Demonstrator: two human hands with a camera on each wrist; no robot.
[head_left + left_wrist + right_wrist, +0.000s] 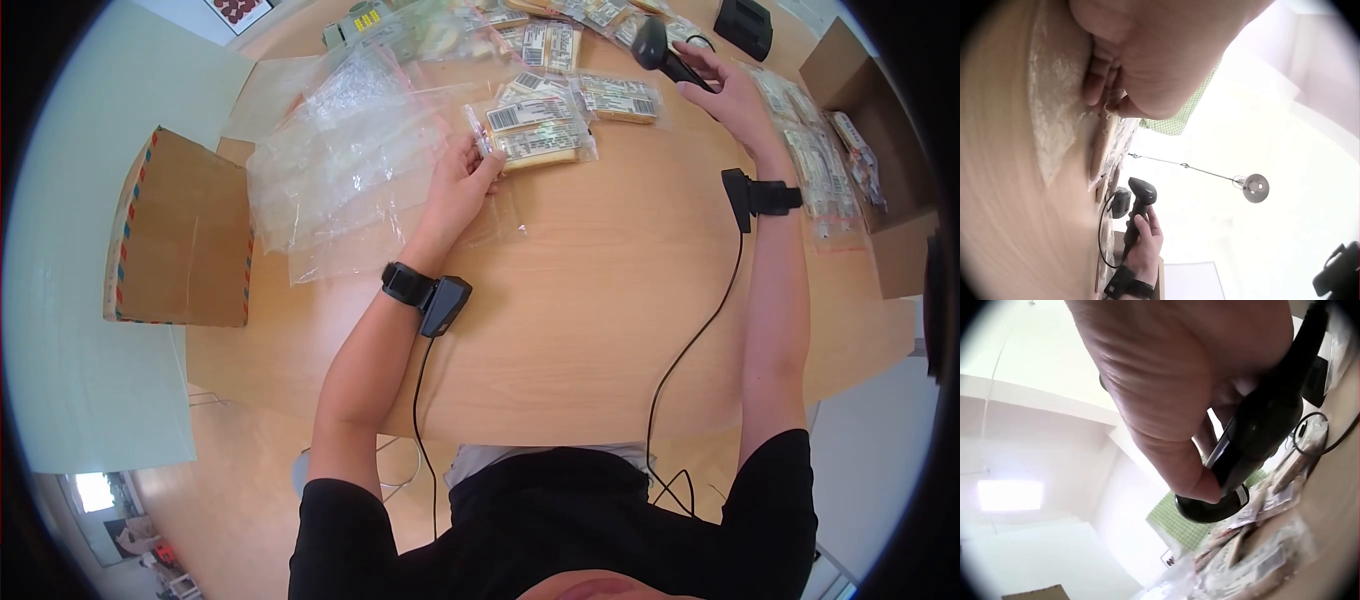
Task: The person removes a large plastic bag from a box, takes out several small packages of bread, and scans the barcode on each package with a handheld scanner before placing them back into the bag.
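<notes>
My right hand grips a black handheld barcode scanner by its handle, raised over the right part of the table. In the right wrist view the thumb presses along the scanner. My left hand pinches the left edge of a clear-wrapped flat packet between thumb and fingers. White labels with barcodes lie on that packet's upper face, and its contents look pale yellow. From the left wrist view, the packet is seen edge-on at the fingertips. Another labelled packet lies just behind it.
Clear plastic bags spread over the table's left side, beside an upright cardboard box. More labelled packets lie at the back. To the right stand an open carton, bagged packets and a black scanner stand.
</notes>
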